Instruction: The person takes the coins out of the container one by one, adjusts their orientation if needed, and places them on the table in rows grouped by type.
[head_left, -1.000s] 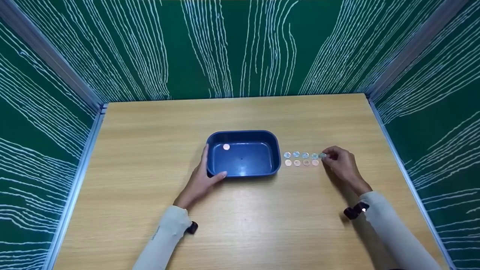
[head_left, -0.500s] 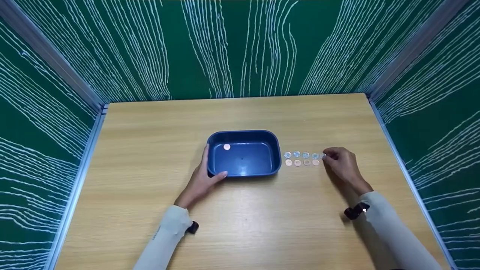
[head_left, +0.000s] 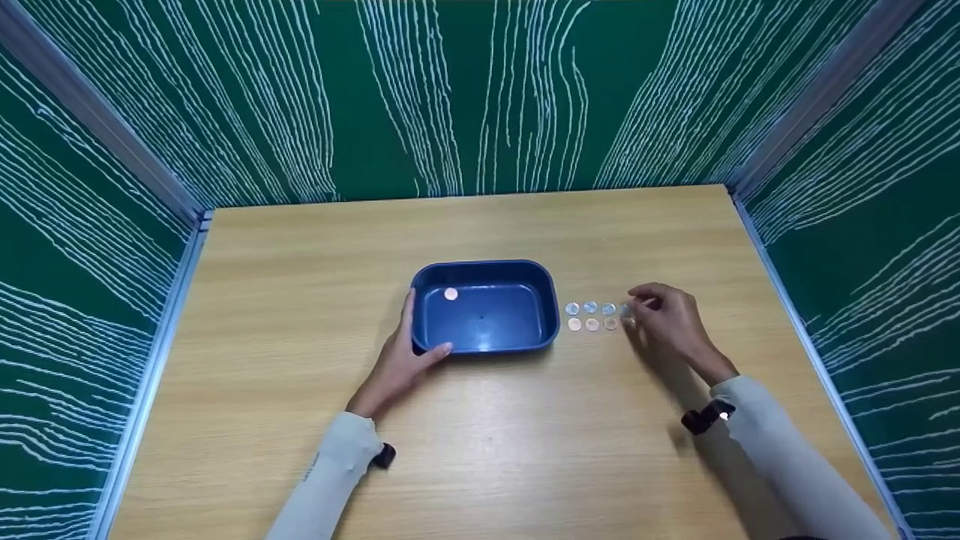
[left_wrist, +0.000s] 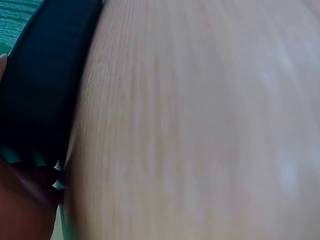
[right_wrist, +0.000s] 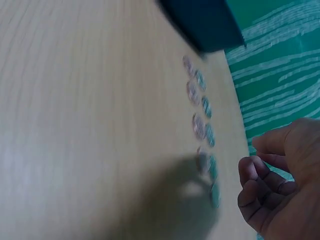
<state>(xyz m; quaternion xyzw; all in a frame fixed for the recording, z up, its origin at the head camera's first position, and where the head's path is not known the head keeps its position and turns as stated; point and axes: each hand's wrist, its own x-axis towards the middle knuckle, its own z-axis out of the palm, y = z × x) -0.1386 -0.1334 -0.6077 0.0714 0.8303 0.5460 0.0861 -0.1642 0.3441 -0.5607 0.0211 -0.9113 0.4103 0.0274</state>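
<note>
My left hand [head_left: 401, 364] grips the left end of a dark blue plastic tray [head_left: 484, 349], thumb over the near rim, fingers along the outer left wall. A copper-coloured, coin-like disc [head_left: 451, 294] lies inside it. Right of the tray run two rows on the table: bluish silver discs [head_left: 591, 307] behind, copper discs [head_left: 592, 324] in front. My right hand [head_left: 671, 319] hovers over the rows' right end, fingers loosely bent, nothing seen between them. In the right wrist view the end silver disc [right_wrist: 215, 195] lies flat, beyond the last copper one.
The wooden table [head_left: 480, 442] extends around the tray. Green walls [head_left: 465, 97] with white wavy lines stand behind it and at both sides. A small dark device [head_left: 701, 420] sits at the right wrist, another [head_left: 385, 455] at the left.
My right hand has let go of the end silver disc and moved slightly left, lifted off the table, thumb and forefinger parted. The left hand and tray stay in place.
</note>
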